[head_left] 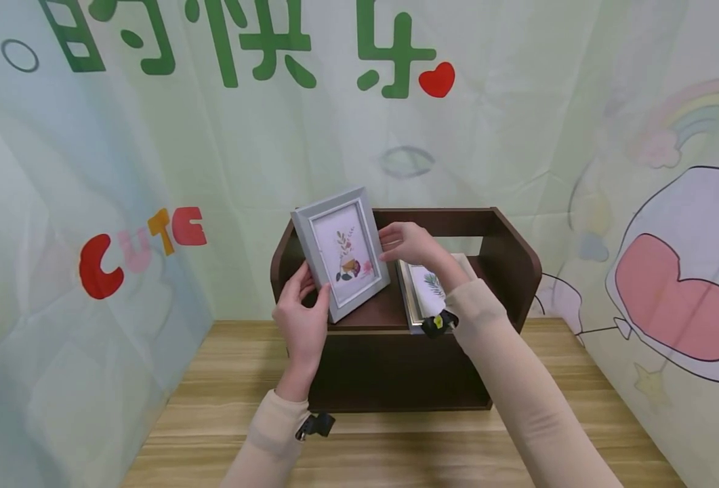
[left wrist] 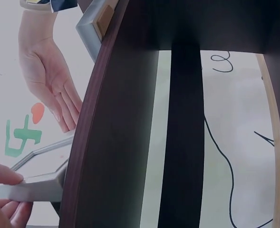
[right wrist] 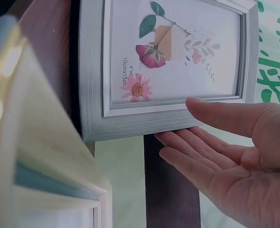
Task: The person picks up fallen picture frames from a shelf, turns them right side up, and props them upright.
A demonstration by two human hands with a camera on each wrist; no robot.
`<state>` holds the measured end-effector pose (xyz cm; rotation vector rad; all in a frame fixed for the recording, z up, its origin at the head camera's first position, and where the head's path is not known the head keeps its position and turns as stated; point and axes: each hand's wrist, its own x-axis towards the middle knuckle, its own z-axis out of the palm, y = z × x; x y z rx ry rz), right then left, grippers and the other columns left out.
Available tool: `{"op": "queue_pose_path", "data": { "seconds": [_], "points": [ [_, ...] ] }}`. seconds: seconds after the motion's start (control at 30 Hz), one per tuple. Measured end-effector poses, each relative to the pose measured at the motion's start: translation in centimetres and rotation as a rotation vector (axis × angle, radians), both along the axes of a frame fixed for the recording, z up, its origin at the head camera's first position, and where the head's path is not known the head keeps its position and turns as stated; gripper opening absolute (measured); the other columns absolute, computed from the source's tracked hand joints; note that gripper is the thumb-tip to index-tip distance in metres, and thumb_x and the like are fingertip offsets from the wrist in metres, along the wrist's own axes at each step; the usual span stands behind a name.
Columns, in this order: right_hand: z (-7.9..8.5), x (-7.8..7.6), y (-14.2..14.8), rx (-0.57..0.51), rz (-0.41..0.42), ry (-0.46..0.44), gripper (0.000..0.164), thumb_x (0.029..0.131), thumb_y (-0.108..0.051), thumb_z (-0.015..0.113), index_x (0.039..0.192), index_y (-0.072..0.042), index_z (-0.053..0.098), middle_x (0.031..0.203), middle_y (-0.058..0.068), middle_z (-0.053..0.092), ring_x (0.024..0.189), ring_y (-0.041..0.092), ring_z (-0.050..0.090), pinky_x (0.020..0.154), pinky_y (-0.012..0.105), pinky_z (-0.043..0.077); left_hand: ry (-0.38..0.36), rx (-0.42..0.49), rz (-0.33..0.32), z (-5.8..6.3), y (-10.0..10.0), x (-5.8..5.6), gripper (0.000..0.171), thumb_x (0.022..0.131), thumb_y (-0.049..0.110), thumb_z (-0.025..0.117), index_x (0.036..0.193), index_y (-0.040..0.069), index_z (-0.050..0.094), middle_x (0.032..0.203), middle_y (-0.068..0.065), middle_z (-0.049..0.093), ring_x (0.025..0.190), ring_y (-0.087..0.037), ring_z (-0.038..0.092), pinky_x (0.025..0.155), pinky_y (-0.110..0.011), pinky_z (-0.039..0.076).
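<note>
A grey picture frame (head_left: 324, 257) with a floral print stands tilted on the left part of the dark brown shelf (head_left: 359, 318). My left hand (head_left: 303, 315) grips its left edge, thumb on the front side and fingers behind; in the left wrist view the fingertips (left wrist: 6, 173) pinch that edge. At the opposite edge is my right hand (head_left: 411, 242), fingers fairly straight. In the right wrist view its thumb (right wrist: 225, 115) overlaps the frame's front border, and the other fingertips lie right at the edge, partly behind it.
More picture frames (head_left: 420, 291), one with a green leaf print, lean together on the shelf's right half, partly hidden by my right forearm. The shelf unit has raised side panels (head_left: 518, 271) and stands on a wood-grain table (head_left: 396, 447). Printed cloth (head_left: 487, 149) hangs around it.
</note>
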<state>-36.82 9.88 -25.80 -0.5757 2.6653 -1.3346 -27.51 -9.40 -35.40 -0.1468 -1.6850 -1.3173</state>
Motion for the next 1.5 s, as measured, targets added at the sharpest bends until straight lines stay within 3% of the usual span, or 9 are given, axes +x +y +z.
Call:
{"op": "queue_pose_path", "data": {
  "seconds": [0.27, 0.53, 0.77, 1.23, 1.5],
  "points": [
    [-0.5, 1.2, 0.2, -0.018, -0.039, 0.009, 0.047, 0.084, -0.004, 0.068, 0.128, 0.000, 0.053, 0.128, 0.018, 0.059, 0.117, 0.028, 0.059, 0.098, 0.039, 0.049, -0.052, -0.018, 0.059, 0.0, 0.1, -0.1, 0.043, 0.084, 0.003, 0.069, 0.125, 0.000, 0.059, 0.117, -0.017, 0.065, 0.104, -0.024, 0.064, 0.086, -0.031, 0.054],
    [-1.0, 2.2, 0.3, -0.088, -0.094, 0.021, 0.046, 0.085, -0.002, 0.067, 0.129, 0.002, 0.054, 0.127, 0.020, 0.060, 0.117, 0.030, 0.058, 0.097, 0.040, 0.049, -0.082, -0.007, 0.060, 0.0, 0.1, -0.4, 0.042, 0.086, 0.002, 0.066, 0.127, 0.001, 0.058, 0.119, -0.017, 0.064, 0.105, -0.025, 0.065, 0.088, -0.035, 0.054],
    [-1.6, 2.8, 0.2, -0.098, -0.176, 0.035, 0.043, 0.085, -0.005, 0.068, 0.127, -0.003, 0.058, 0.121, 0.015, 0.064, 0.112, 0.026, 0.061, 0.094, 0.039, 0.051, -0.101, -0.001, 0.051, 0.4, 0.1, -0.6, 0.040, 0.087, 0.001, 0.064, 0.126, 0.000, 0.058, 0.119, -0.018, 0.064, 0.105, -0.028, 0.065, 0.089, -0.039, 0.054],
    [-3.3, 3.9, -0.2, -0.180, -0.253, 0.173, 0.039, 0.084, -0.004, 0.069, 0.122, -0.002, 0.062, 0.116, 0.015, 0.067, 0.106, 0.027, 0.066, 0.089, 0.038, 0.054, -0.164, -0.019, 0.058, 0.7, 0.1, -0.8, 0.036, 0.089, 0.002, 0.062, 0.124, -0.002, 0.057, 0.121, -0.019, 0.063, 0.111, -0.028, 0.062, 0.091, -0.038, 0.053],
    [-4.6, 4.8, -0.5, -0.221, -0.355, 0.275, 0.033, 0.083, -0.010, 0.071, 0.116, -0.006, 0.068, 0.108, 0.013, 0.071, 0.099, 0.025, 0.068, 0.083, 0.038, 0.056, -0.107, -0.117, 0.133, -0.1, 0.2, -0.7, 0.034, 0.087, 0.000, 0.063, 0.120, -0.004, 0.060, 0.112, -0.020, 0.062, 0.107, -0.030, 0.062, 0.087, -0.037, 0.055]
  ]
}}
